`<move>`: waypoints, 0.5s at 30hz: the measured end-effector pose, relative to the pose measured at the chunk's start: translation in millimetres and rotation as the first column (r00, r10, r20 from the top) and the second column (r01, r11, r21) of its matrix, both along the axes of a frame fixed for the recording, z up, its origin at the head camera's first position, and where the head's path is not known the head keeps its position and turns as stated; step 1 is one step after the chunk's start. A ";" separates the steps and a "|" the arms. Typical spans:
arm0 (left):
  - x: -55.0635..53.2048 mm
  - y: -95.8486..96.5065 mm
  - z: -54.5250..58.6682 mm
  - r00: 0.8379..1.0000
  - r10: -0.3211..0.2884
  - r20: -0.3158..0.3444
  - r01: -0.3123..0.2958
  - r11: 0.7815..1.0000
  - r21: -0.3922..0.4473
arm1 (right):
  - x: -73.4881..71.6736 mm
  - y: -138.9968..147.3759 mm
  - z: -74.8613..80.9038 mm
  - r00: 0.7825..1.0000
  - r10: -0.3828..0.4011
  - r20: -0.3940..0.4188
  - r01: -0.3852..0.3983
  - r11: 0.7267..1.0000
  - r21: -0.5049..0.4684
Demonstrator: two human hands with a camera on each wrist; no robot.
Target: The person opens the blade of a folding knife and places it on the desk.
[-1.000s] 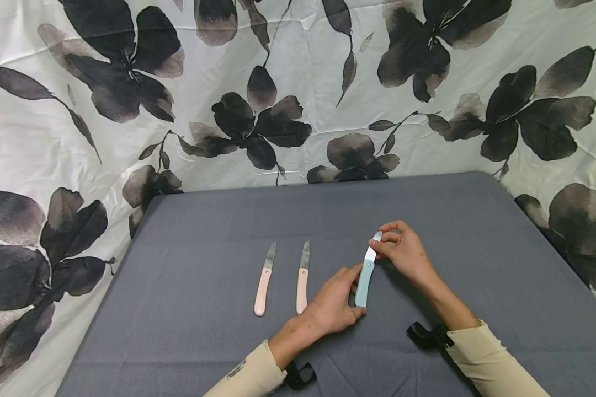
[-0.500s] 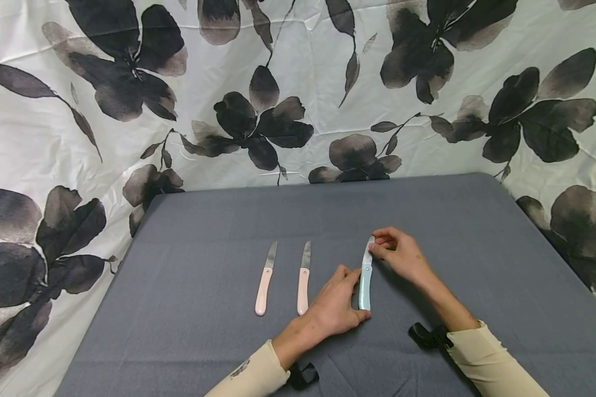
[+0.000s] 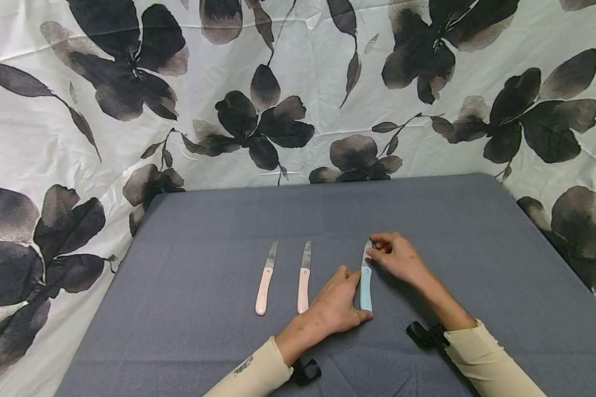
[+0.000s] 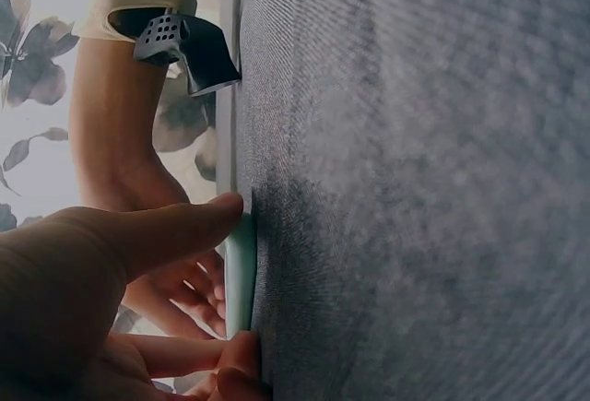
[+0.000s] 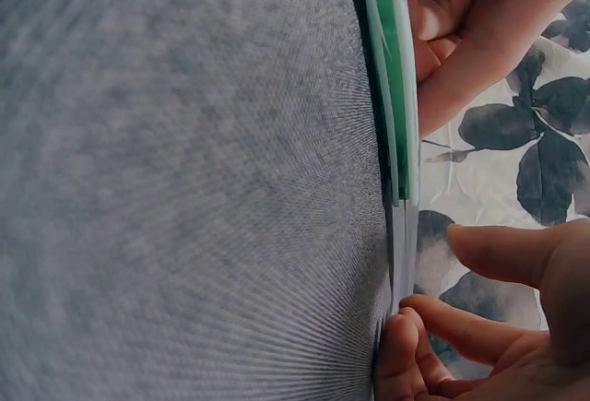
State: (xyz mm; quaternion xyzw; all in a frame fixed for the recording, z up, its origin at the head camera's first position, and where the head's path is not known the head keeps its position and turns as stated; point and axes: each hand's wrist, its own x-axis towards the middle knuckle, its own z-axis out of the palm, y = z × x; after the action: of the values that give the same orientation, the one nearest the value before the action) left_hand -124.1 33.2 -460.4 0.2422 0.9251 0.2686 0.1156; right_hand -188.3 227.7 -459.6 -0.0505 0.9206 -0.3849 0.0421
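Observation:
A folding knife with a light blue handle lies on the grey cloth in the head view, its blade out and pointing away. My left hand holds the handle between the thumb at its near end and the fingers near the rivet. At the blade tip is my right hand; in the right wrist view its fingertips touch the tip while the thumb stands apart from the blade. To the left lie two pink-handled folding knives, one farther left and one beside my left wrist, blades out.
The grey cloth-covered table spreads on both sides of the knives. Behind it hangs a white curtain with dark flowers. Black wrist straps hang below both sleeves.
The blue knife has come down and slightly nearer, turning straighter beside the pink ones. My right thumb and fingers, which pinched the blade, have loosened. The left hand moved slightly right with the handle.

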 end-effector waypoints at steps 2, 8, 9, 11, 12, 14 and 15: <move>-0.3 0.9 0.5 1.000 0.000 -0.004 0.000 1.000 -0.019 | -0.4 -0.1 0.0 1.000 0.001 0.008 -0.001 1.000 0.011; -2.1 0.0 2.9 0.999 -0.014 0.031 0.015 1.000 -0.022 | 1.1 -0.5 -0.3 1.000 0.010 0.017 -0.010 0.999 0.036; -2.8 -1.0 3.7 0.999 -0.015 0.043 0.015 1.000 -0.010 | 1.7 -0.4 0.0 1.000 0.013 0.017 -0.014 0.999 0.045; -4.4 -3.7 6.2 0.998 -0.013 0.057 0.013 1.000 0.011 | 2.7 -0.4 0.8 1.000 0.021 0.016 -0.022 0.998 0.062; -5.2 -5.5 7.7 0.998 -0.010 0.057 0.009 1.000 0.021 | 3.3 -0.5 1.2 1.000 0.024 0.015 -0.025 0.997 0.072; -7.3 -9.9 10.5 0.999 -0.003 0.040 0.001 0.999 0.036 | 5.0 -1.3 2.6 1.000 0.027 0.012 -0.028 0.996 0.087; -8.3 -12.5 11.9 1.000 0.001 0.024 -0.002 0.999 0.041 | 5.7 -1.3 3.3 1.000 0.029 0.009 -0.029 0.995 0.090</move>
State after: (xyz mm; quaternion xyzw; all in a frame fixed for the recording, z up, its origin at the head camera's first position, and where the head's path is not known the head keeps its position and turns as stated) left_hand -132.4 20.7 -448.5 0.2405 0.9182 0.2904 0.1215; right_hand -182.6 226.4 -456.3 -0.0604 0.9361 -0.3424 0.0536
